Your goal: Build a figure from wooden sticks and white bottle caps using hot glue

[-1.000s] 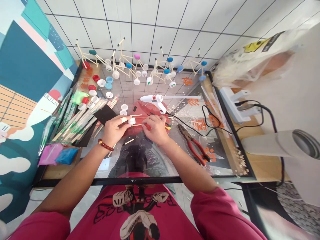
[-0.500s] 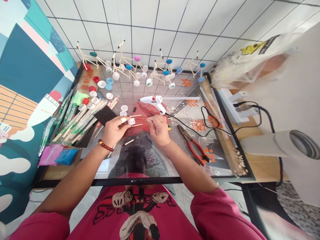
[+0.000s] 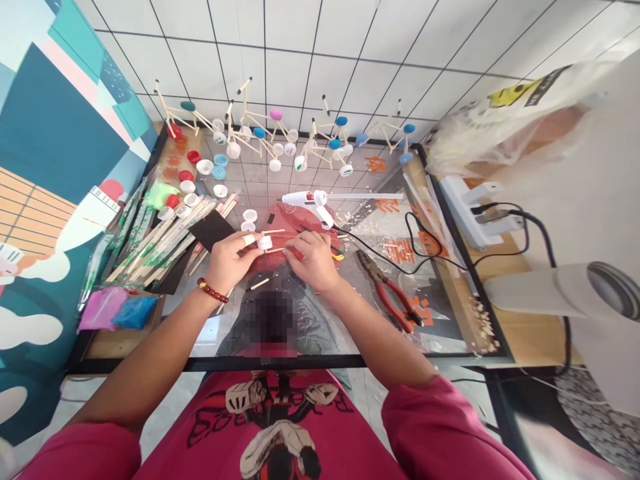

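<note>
Glass tabletop (image 3: 300, 363) in a black frame is spreading out beneath us, white grid-lined tiles (image 3: 310, 53) are running beyond it, and a teal-and-orange printed panel (image 3: 60, 113) is standing along the left side. On the right, a white power strip (image 3: 473, 213) is carrying two plugs, and a translucent plastic bag (image 3: 505, 117) is bulging in the upper corner.

We are counting four stick-and-cap models (image 3: 325, 143) standing along the far edge of the glass. One hot glue gun (image 3: 305, 199) is lying on a red plastic sheet (image 3: 295, 223), and one pair of red-handled pliers (image 3: 393, 300) is resting to its right. Bundles of wooden chopsticks (image 3: 150, 243) are lying on the left, near many loose bottle caps (image 3: 204, 167) and two packets, one pink (image 3: 103, 309) and one blue (image 3: 131, 311). Two white caps (image 3: 249, 215) are sitting just beside a black card (image 3: 210, 230).

Our left hand (image 3: 227, 263), wearing a red bead bracelet (image 3: 213, 291) and a white finger bandage (image 3: 246, 239), is pinching a white bottle cap (image 3: 264, 243) above the red sheet. Our right hand (image 3: 313, 261) is clenching two thin wooden sticks (image 3: 276, 250), which are reaching the cap between our hands.
</note>
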A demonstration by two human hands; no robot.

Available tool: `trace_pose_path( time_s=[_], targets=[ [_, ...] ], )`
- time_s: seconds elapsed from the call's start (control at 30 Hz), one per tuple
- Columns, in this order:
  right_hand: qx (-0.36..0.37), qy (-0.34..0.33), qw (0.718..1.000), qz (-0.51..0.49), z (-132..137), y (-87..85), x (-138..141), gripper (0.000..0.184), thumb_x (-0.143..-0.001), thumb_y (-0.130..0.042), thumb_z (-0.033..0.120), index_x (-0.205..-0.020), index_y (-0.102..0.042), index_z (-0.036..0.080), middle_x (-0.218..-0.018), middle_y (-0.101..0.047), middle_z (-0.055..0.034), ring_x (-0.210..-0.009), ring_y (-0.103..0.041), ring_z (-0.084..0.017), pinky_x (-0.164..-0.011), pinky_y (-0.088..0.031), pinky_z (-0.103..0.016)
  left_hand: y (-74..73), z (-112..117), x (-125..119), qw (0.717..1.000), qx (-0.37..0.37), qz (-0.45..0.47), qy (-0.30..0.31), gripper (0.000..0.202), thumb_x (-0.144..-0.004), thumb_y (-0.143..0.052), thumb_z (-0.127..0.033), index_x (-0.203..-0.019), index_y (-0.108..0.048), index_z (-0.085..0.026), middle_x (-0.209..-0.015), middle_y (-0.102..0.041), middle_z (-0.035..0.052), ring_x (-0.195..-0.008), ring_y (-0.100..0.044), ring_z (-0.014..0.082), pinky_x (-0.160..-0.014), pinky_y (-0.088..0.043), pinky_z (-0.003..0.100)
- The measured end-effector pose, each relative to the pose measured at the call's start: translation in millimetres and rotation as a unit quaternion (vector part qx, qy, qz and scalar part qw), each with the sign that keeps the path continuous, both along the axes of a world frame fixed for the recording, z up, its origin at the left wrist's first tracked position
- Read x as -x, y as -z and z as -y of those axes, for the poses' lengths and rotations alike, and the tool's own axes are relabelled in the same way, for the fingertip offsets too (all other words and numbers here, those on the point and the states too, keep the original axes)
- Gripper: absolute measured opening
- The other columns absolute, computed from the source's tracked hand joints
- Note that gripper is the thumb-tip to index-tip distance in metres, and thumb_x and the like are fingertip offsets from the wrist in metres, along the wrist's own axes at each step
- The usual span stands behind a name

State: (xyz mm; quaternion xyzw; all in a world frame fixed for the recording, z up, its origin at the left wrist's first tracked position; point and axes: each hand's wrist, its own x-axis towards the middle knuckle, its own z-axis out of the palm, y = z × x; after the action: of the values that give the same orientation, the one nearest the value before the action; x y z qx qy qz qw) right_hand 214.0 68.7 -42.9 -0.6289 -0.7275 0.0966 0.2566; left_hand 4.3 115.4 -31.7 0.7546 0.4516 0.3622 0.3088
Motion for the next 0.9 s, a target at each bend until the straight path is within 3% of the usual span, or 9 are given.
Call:
trace_pose_path(
  time_s=[0.43,0.53,0.7,0.8,0.9],
  targets=[
    [-0.003,0.017,1.000,-0.025,0,-5.4,2,0.012,-0.094,-0.064,0.034,-0.096,-0.070,0.023,-0.098,-0.073,-0.0053,-0.099,-0.061,-0.024,-0.091,-0.032,-0.040,0.7,0,-1,1.000,0.003,0.013,0.005,0.026,-0.083,-0.070,-0.028,-0.106,-0.077,-0.020,-0.111,-0.076,0.0069,-0.082,-0.072,0.0178,-0.078,-0.060,0.031],
    [-0.047,0.060,0.996,-0.052,2,-6.6,0,0.021,-0.096,-0.058,0.040,-0.086,-0.063,0.022,-0.087,-0.069,-0.0047,-0.088,-0.059,-0.022,-0.088,-0.034,-0.039,0.5,1,-1,1.000,-0.001,0.010,0.001,0.026,-0.082,-0.070,-0.028,-0.107,-0.077,-0.020,-0.110,-0.076,0.0066,-0.085,-0.072,0.0187,-0.084,-0.060,0.032],
    [-0.070,0.085,0.992,-0.068,2,-4.8,-7,0.045,-0.104,-0.035,0.037,-0.062,-0.041,0.023,-0.063,-0.051,-0.0016,-0.069,-0.051,-0.018,-0.077,-0.036,-0.037,0.0,1,-1,1.000,-0.005,-0.003,-0.007,0.026,-0.083,-0.070,-0.029,-0.106,-0.077,-0.020,-0.109,-0.077,0.0058,-0.087,-0.072,0.0190,-0.087,-0.059,0.033],
    [-0.087,0.065,0.985,-0.137,2,-3.1,-9,0.048,-0.106,-0.030,0.044,-0.063,-0.040,0.024,-0.063,-0.049,-0.0014,-0.066,-0.050,-0.017,-0.074,-0.039,-0.035,0.3,0,-1,1.000,-0.010,-0.004,-0.005,0.025,-0.083,-0.071,-0.028,-0.106,-0.077,-0.020,-0.109,-0.077,0.0058,-0.087,-0.072,0.0185,-0.085,-0.059,0.031],
    [-0.126,0.000,0.951,-0.283,1,-0.7,-9,0.046,-0.106,-0.029,0.049,-0.075,-0.050,0.023,-0.075,-0.058,-0.0042,-0.075,-0.056,-0.018,-0.074,-0.045,-0.035,1.0,0,0,1.000,-0.019,-0.002,-0.001,0.025,-0.083,-0.071,-0.026,-0.106,-0.078,-0.019,-0.108,-0.077,0.0063,-0.088,-0.072,0.0186,-0.086,-0.058,0.032]
  ],
)
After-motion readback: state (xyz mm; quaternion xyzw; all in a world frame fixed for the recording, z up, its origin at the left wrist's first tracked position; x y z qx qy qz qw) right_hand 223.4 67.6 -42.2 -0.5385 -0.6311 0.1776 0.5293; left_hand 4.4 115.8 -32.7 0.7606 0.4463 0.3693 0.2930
